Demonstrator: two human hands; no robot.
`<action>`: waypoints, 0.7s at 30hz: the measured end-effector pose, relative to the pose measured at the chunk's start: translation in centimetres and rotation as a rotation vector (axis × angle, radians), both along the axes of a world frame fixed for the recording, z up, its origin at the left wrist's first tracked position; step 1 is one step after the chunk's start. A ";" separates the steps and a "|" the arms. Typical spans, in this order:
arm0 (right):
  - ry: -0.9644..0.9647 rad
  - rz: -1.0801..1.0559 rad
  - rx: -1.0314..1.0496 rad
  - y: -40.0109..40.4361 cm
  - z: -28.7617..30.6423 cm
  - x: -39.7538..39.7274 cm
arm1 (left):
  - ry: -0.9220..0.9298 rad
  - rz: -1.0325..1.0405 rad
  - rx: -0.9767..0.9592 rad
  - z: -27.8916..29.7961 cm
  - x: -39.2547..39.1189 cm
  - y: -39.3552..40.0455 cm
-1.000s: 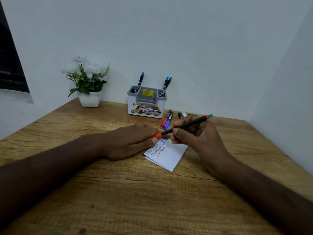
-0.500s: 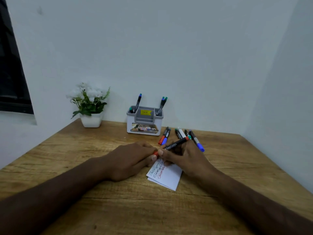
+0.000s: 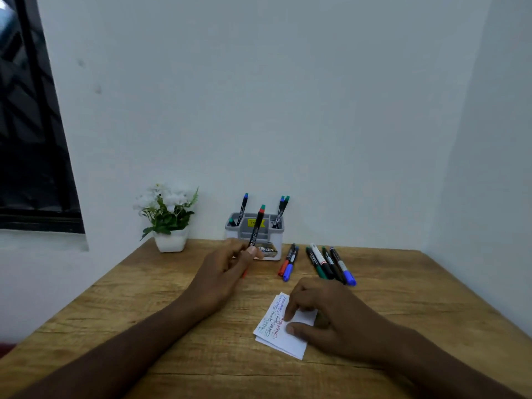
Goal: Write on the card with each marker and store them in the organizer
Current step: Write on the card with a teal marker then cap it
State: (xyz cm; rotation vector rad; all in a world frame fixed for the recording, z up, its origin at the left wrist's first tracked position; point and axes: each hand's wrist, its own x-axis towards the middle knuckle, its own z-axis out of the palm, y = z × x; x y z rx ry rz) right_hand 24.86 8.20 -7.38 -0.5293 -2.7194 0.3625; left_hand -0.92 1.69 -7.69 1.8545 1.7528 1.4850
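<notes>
Wooden counter [image 3: 172, 355] scene: left hand [image 3: 227, 269] now grips the recapped red marker [image 3: 257, 226] alone, lifted toward the organizer [image 3: 254, 236], while right hand [image 3: 325, 318] has released it, resting loosely on the card [image 3: 288, 338].

The left hand [image 3: 223, 273] is raised, fingers pinching a slim object upright; the right hand [image 3: 325, 318] lies palm-down, fingertips pressing flat.

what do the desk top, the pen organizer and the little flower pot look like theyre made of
Brown desk top: wood or wood-look laminate, matte; grain streaks and knots show, though which of the two is unclear.
Grey and white pen organizer: most likely moulded plastic, smooth, with printed stickers on it.
Small white flower pot: glossy ceramic or plastic; it is too small to tell which.
</notes>
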 end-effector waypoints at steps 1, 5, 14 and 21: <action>0.006 -0.005 0.011 0.0 -0.2 -0.1 | -0.012 0.055 0.037 0.6 0.2 0.5; 0.014 -0.013 0.011 0.0 -0.6 -0.2 | -0.006 0.214 0.119 4.7 0.3 4.6; 0.012 -0.004 -0.001 0.4 -0.7 -0.1 | 0.227 0.371 0.010 9.1 -0.4 14.4; 0.038 0.006 0.021 0.5 -1.2 -0.1 | 0.310 0.341 -0.181 6.7 -0.1 15.9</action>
